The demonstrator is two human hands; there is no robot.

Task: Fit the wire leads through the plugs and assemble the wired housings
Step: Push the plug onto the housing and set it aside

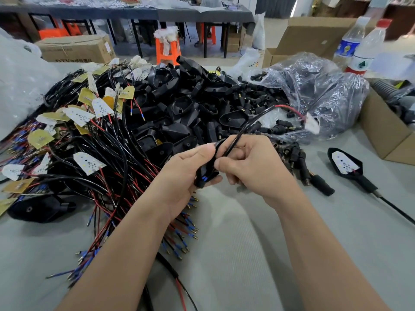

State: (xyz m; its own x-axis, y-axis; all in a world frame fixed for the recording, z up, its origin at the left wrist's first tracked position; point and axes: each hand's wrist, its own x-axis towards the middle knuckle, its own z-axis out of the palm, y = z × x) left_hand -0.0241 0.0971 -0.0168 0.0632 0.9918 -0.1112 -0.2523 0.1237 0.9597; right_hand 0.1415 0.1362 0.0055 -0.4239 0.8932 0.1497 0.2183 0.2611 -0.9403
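One upright housing [203, 176] sits gripped in the left hand [186, 176]; right hand [251, 167] pinches its up-right-slanting lead [246, 126].

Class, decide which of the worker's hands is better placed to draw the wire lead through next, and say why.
Right, probably. The right hand pinches the black wire lead just where it meets the black part, while the left hand grips that part and is best kept steadying it.
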